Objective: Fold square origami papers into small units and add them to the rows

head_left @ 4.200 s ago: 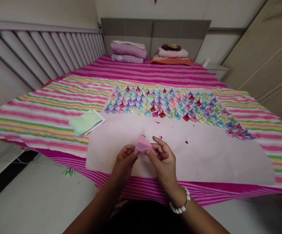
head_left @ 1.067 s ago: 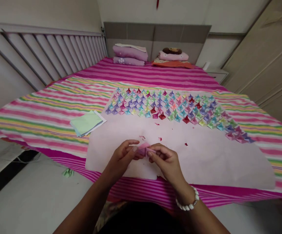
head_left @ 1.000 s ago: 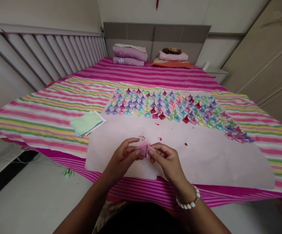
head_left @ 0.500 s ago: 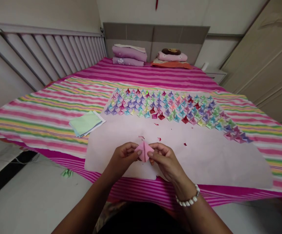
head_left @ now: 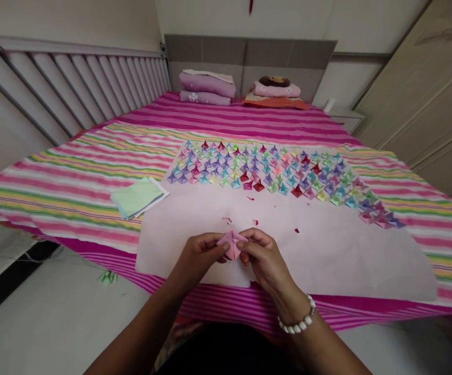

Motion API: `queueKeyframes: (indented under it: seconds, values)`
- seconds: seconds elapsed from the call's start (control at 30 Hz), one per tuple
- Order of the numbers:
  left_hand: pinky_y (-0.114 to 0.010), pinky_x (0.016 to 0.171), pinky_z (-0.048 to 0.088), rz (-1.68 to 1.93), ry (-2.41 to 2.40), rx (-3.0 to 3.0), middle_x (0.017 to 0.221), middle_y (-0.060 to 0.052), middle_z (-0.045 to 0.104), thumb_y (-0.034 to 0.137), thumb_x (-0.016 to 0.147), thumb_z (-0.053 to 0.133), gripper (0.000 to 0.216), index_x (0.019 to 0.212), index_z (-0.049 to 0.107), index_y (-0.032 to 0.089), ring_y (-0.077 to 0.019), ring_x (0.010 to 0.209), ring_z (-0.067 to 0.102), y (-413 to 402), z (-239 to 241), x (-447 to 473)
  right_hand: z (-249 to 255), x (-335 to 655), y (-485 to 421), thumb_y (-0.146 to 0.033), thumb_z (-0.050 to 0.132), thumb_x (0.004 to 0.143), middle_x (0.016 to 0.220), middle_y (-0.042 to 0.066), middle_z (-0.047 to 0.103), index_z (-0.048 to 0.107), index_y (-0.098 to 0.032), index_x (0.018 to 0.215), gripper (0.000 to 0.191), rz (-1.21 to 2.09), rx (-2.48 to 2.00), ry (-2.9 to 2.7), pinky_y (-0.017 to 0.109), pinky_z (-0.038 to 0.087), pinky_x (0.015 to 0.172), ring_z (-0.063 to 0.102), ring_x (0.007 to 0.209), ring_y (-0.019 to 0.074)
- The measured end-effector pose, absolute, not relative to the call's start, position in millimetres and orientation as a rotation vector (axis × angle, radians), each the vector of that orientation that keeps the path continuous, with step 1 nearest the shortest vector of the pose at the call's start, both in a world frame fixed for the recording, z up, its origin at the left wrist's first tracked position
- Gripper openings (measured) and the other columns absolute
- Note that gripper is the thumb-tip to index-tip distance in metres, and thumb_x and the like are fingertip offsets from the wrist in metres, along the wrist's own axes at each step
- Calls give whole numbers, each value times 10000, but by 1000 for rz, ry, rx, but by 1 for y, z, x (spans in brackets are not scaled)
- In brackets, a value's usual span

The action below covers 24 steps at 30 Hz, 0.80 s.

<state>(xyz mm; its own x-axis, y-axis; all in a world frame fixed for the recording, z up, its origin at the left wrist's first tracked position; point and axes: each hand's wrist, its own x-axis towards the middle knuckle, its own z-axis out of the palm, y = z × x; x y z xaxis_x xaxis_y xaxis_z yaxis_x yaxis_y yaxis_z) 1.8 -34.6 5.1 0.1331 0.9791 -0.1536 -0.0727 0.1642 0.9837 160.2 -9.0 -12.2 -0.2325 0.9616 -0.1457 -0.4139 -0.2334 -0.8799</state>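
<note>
A small folded pink origami paper (head_left: 232, 244) is held up between both hands, over the near part of a pale pink sheet (head_left: 288, 255). My left hand (head_left: 206, 252) pinches its left side, thumb on the front face. On its right side my right hand (head_left: 261, 253) has a similar pinch, with a white beaded bracelet at that wrist. The fingertips behind the paper are partly hidden. Beyond the hands, several rows of small folded paper pieces (head_left: 245, 176) in many colours stand on the far part of the sheet.
A stack of square papers (head_left: 137, 197), light green on top, lies to the left. Red paper scraps (head_left: 256, 223) are scattered on the sheet. Striped bedding (head_left: 73, 172) surrounds it. Crumpled green paper (head_left: 108, 277) lies on the floor. Folded purple bedding (head_left: 206, 91) rests by the headboard.
The pink paper's front has altered: the open dark slit down its middle has closed, and the top edges spread wider. Both hands stay in nearly the same place, still pinching it.
</note>
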Motion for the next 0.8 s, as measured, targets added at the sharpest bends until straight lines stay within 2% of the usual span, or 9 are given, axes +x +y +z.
queueKeyframes:
  seconds: [0.3,0.53,0.8]
  values:
    - [-273,662,533,1082,1099,1008,754,-29,726,311,733,719,222,913,750,185,-138,683,636,-33,4,1,-11,155,-12,-174,715,628,492,-46,573,709,-182,679,52,1596,-908,-875,194,324,392,433,395,64]
    - [-275,649,514,1128,1120,932,682,-13,698,277,580,833,285,804,717,145,-139,643,628,-34,4,10,-18,155,-16,-207,744,651,434,-58,571,712,-184,801,155,1519,-929,-1053,216,374,440,479,391,90]
    - [-233,579,440,1138,1201,979,589,18,620,309,667,765,192,714,690,138,-99,571,540,-36,6,10,-18,158,-20,-245,702,747,534,-22,636,717,-189,862,129,1572,-874,-1097,238,425,520,528,465,105]
